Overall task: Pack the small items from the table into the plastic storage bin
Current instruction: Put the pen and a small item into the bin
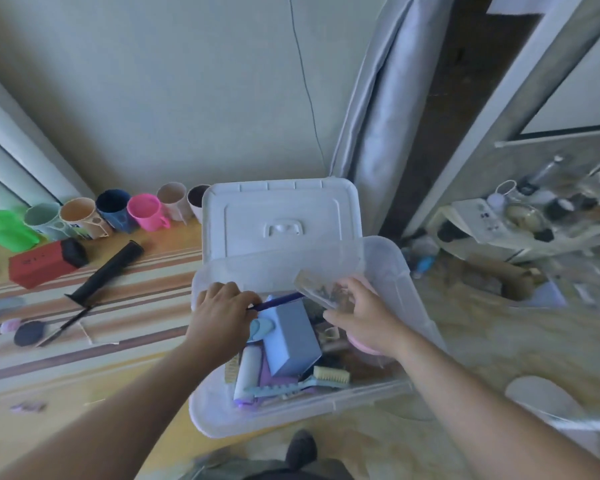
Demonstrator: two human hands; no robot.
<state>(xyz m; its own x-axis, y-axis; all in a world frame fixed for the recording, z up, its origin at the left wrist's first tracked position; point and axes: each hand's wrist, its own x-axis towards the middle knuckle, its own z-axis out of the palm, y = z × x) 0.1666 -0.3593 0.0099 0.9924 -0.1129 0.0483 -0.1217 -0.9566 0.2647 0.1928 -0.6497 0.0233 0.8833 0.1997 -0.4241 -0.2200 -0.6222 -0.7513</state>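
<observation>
— Over the near half of the plastic storage bin (395, 271), what are the two hands doing?

— Both are inside its rim. The left hand (222, 315) pinches a dark blue pen (278, 302) with curled fingers, its tip pointing across the bin. The right hand (361, 318) holds a small clear case (321, 289), tilted, above the contents.

— So which step is this?

— I judge it a placing step: two items are being set in at once. Already inside lie a blue box (293, 341), a white roll (248, 375), a toothed blue comb (278, 388) and a pale bristle brush (331, 375) near the bin's front wall.

— What does the next move call for?

— Finding gaps. The bin looks crowded, so the pen likely wants laying flat alongside the box, and the case a level spot at the right side.

— What is left out?

— Toward the table's left edge: a black tube (108, 271), a red box (39, 266), a round dark brush (30, 332). At the far edge stands a row of cups (111, 211), and the white lid (281, 216) is propped behind the bin.

— Any writing?

— Marks on the red box are too blurred to read.
</observation>
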